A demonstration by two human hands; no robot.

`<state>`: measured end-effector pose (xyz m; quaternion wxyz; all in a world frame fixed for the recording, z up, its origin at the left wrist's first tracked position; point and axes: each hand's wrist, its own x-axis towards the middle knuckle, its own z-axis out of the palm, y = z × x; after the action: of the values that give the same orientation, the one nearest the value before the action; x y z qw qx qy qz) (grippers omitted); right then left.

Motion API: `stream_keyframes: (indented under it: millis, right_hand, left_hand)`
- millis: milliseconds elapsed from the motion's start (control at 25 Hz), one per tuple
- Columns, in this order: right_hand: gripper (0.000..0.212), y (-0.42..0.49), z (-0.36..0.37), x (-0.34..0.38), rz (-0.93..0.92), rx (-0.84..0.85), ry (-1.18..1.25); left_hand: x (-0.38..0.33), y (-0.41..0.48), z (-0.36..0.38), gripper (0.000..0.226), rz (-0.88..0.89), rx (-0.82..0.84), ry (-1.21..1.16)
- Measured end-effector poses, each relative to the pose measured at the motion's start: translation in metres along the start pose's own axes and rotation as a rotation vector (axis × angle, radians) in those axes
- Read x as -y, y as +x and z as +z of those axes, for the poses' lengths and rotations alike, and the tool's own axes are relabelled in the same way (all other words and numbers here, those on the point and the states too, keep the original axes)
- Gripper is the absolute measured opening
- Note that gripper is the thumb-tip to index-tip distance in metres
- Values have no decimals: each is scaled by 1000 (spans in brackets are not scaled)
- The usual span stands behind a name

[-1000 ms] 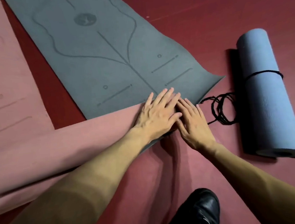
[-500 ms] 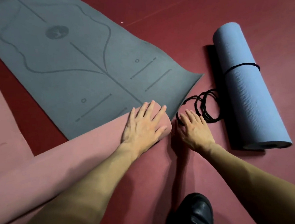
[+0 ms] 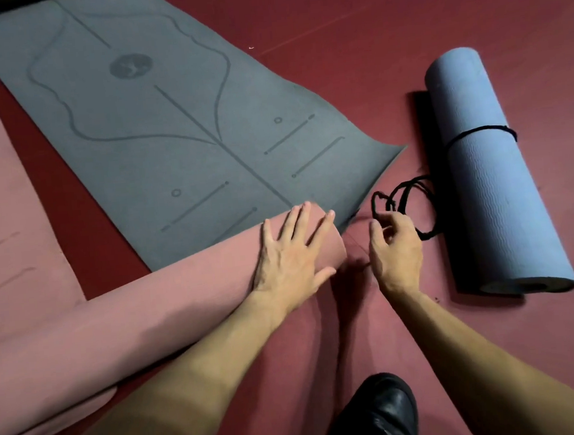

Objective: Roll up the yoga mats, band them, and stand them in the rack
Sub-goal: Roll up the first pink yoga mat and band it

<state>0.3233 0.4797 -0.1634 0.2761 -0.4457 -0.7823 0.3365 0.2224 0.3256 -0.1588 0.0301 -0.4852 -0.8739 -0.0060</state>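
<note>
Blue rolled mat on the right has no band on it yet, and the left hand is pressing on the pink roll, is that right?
Not quite. The head view shows the blue rolled mat already has a black band round its middle. The left hand is pressing on the pink roll, as you said.

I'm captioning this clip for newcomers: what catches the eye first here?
Centre: the left hand presses flat on the rolled pink mat, while the right hand pinches the black bands beside it. At right a blue mat, rolled and banded, lies; a grey mat lies unrolled behind.
</note>
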Motion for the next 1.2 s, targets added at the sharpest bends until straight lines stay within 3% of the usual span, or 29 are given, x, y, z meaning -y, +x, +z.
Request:
stream_keyframes:
  millis: [120,200,280,360,480,600,680,760,840,1080,1200]
  right_hand:
    - [14,-16,-6,25,-461,177,7]
    - [25,-29,-6,29,-581,348,-102]
    - [31,-37,-6,22,-551,392,-139]
    - [26,-38,-5,17,-464,384,-96]
    - [13,-37,3,21,-305,329,-35]
    - [50,-33,14,23,-212,235,-114]
    - [78,-26,18,25,-181,378,-57]
    - [88,-15,17,37,-178,524,37]
    - [89,-5,10,63,-196,557,122]
    - [58,6,-56,244,-530,488,362]
    - [69,9,-83,330,-725,406,411]
  left_hand:
    - [3,2,-3,116,-75,-125,-130]
    - [11,4,-7,110,-78,-100,-118]
    - [20,2,-6,110,-19,45,2]
    - [25,0,-4,125,-8,160,60]
    - [21,4,-6,133,-78,160,41]
    - [17,6,-10,127,-103,102,38]
    - [18,5,-14,123,-108,62,47]
    - [25,5,-28,119,-119,-29,52]
    - [38,6,-58,116,-140,-171,13]
    - [86,-15,-233,126,-352,-506,-187]
    - [109,-35,-306,133,-415,-693,-405]
